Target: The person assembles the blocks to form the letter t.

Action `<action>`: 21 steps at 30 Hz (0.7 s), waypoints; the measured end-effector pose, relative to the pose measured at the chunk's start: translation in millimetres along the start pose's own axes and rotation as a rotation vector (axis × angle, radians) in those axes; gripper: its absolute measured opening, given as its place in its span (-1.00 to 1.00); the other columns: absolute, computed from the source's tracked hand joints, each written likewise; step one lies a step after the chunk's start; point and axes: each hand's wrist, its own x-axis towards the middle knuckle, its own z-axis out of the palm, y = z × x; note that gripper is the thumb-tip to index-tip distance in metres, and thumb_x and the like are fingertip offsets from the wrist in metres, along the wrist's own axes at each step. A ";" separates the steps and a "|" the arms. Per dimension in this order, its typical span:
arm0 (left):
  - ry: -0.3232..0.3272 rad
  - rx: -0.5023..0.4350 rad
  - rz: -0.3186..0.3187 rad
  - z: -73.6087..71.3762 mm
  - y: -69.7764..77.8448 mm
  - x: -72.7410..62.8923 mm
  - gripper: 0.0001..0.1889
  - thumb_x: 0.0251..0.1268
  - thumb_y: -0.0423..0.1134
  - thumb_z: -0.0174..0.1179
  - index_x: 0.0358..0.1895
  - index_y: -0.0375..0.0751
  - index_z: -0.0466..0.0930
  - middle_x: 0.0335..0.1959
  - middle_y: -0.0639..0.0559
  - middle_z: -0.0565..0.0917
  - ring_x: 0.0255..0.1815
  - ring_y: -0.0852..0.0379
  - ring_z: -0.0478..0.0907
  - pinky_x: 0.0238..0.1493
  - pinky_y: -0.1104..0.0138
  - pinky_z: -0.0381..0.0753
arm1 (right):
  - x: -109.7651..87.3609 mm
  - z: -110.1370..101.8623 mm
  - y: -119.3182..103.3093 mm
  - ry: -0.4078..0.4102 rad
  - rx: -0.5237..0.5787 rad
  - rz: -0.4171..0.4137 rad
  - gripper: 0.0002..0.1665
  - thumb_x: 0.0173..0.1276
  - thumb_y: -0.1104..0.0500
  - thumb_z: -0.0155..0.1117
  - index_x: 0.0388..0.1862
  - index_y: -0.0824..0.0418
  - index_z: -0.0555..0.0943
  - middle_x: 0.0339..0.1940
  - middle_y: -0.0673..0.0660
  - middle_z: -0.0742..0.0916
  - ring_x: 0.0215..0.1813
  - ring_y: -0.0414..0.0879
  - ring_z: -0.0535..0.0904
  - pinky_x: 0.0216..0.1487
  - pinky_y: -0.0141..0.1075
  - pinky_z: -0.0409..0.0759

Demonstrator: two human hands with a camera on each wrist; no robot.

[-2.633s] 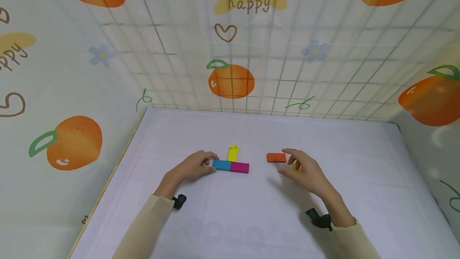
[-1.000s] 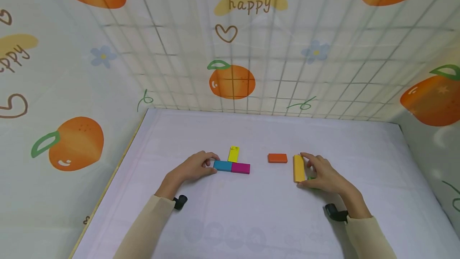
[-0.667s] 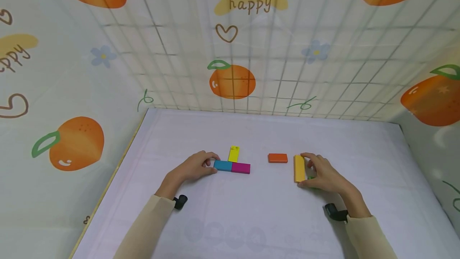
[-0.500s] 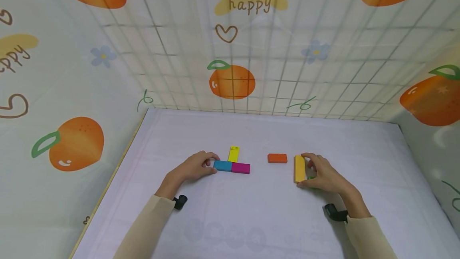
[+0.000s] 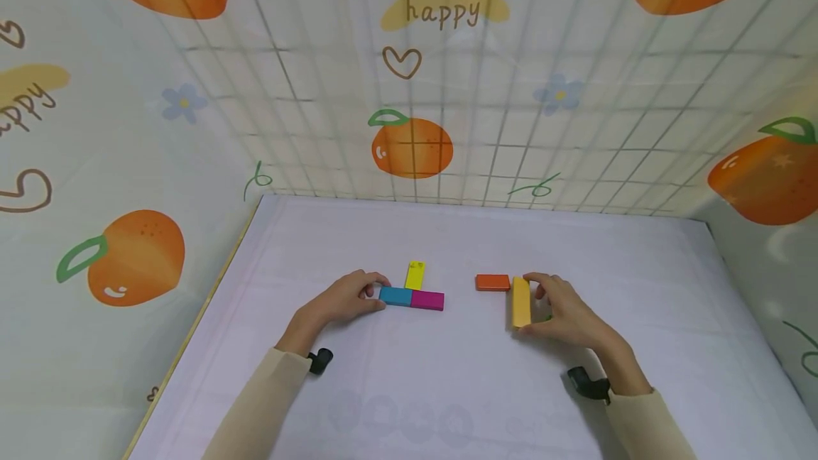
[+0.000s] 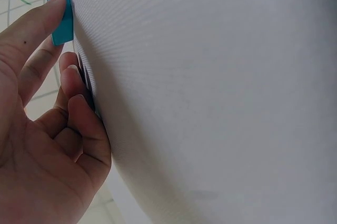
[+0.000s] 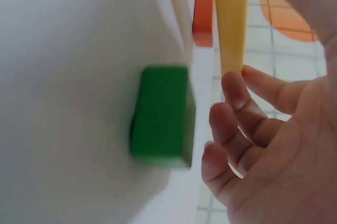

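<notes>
From my end of the link, I had the left hand [image 5: 345, 297] on the left side of the table [image 5: 383, 368], grasping the left end of the blue block [image 5: 395, 296] between thumb and forefinger, its other fingers curled in beside the table top. The blue block lay flat, its right end against the magenta block [image 5: 427, 300], the two making one row. On the far side of that row, the yellow block [image 5: 415, 275] ran away from me, its near end at about the seam; I saw small marks at its far end. To the right, well apart from the row, lay the orange block [image 5: 492, 282]. I had the right hand [image 5: 562, 314] grasping the amber block [image 5: 521, 302] by its near and far ends, thumb on the near one. The amber block appeared raised off the table, just right of the orange block; I could not tell whether they touched. My right wrist view showed the green block [image 7: 160, 113], blurred, resting on the table near the curled fingers. Behind everything I saw the wall cloth [image 5: 319, 62], printed with oranges, hearts and grid lines.
</notes>
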 end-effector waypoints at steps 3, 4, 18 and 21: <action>0.000 0.000 -0.002 0.3 -0.4 0.3 -0.63 0.32 -0.10 0.37 0.17 0.12 0.59 -0.33 0.08 0.47 -0.27 0.11 0.41 -0.24 0.25 0.44 | 1.6 4.1 -5.8 0.000 0.005 -0.006 0.12 -0.06 -0.09 0.70 0.41 0.21 0.33 -0.09 0.10 0.54 -0.06 0.03 0.40 -0.15 -0.13 0.44; 0.000 0.001 -0.004 0.3 -0.4 0.4 -0.63 0.32 -0.10 0.36 0.17 0.12 0.59 -0.33 0.08 0.47 -0.27 0.11 0.41 -0.24 0.25 0.44 | 2.3 5.5 -7.9 0.001 0.012 -0.010 0.12 -0.07 -0.09 0.71 0.41 0.21 0.33 -0.09 0.11 0.54 -0.06 0.04 0.40 -0.15 -0.12 0.44; 0.006 -0.024 -0.005 0.9 -1.2 0.5 -0.63 0.30 -0.11 0.38 0.15 0.12 0.60 -0.33 0.08 0.47 -0.26 0.10 0.41 -0.23 0.24 0.44 | 11.3 23.7 -30.6 0.000 0.040 -0.133 0.16 -0.09 -0.06 0.72 0.46 0.14 0.33 -0.11 0.08 0.54 -0.03 0.03 0.41 -0.12 -0.15 0.41; 0.005 -0.023 -0.006 1.1 -1.8 0.8 -0.63 0.30 -0.11 0.38 0.15 0.12 0.60 -0.33 0.08 0.48 -0.25 0.10 0.42 -0.23 0.24 0.45 | 14.3 28.2 -35.8 0.004 0.041 -0.171 0.15 -0.08 -0.03 0.73 0.46 0.12 0.33 -0.12 0.09 0.54 -0.04 0.04 0.41 -0.10 -0.15 0.39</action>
